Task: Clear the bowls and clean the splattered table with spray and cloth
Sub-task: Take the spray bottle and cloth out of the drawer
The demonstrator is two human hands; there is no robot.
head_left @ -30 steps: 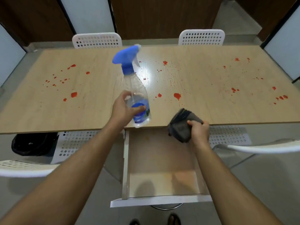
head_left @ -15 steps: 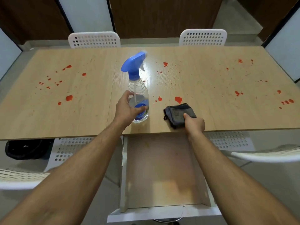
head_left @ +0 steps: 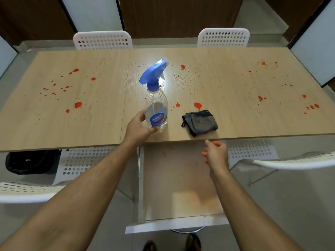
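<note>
Spray bottle (head_left: 157, 107) is standing upright on the worktop (head_left: 72, 127), near the front edge and roughly in the middle. It's clear plastic with a blue trigger head and a blue label, some liquid visible inside. The left hand (head_left: 139, 126) is wrapped around the lower part of it, fingers on one side, thumb across the base, so it's got a proper grip on it.

The cloth (head_left: 200, 122) is a dark grey folded thing lying flat on the worktop just to the right of the bottle, close to the front edge, not touching the bottle. Nobody's holding it. The right hand (head_left: 215, 154) is down below the worktop edge, over the pulled-out drawer (head_left: 174, 187), with the fingers loosely relaxed and nothing in them. It's near the cloth but apart from it.

The worktop itself is light wood and covered in red splatters (head_left: 197, 105): a cluster on the left, a scatter through the middle, more on the far right. One of the bigger blobs sits right behind the cloth.

No bowls on the worktop from what I can see. Two white perforated chairs (head_left: 102, 39) are tucked in on the far side, more white chair parts at the near side, and a black bin (head_left: 30, 162) sits under the left end.
</note>
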